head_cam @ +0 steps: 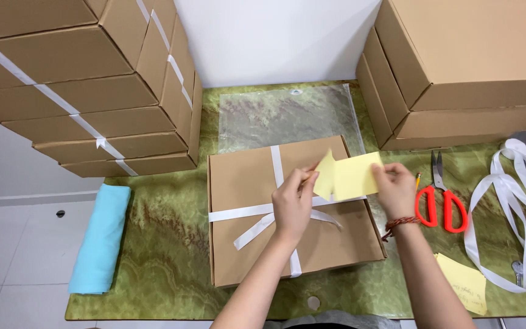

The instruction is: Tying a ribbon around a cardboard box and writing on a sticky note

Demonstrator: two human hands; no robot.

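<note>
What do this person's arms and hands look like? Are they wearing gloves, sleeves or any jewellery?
Both forearms are bare, with no sleeves in view, and neither the left hand nor the right hand wears a glove. The only thing worn is a braided cord bracelet in red and brown around the right wrist. No ring or watch shows in this view.

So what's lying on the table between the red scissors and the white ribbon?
Nothing: in the head view, only bare green table shows between the scissors and the ribbon.
</note>
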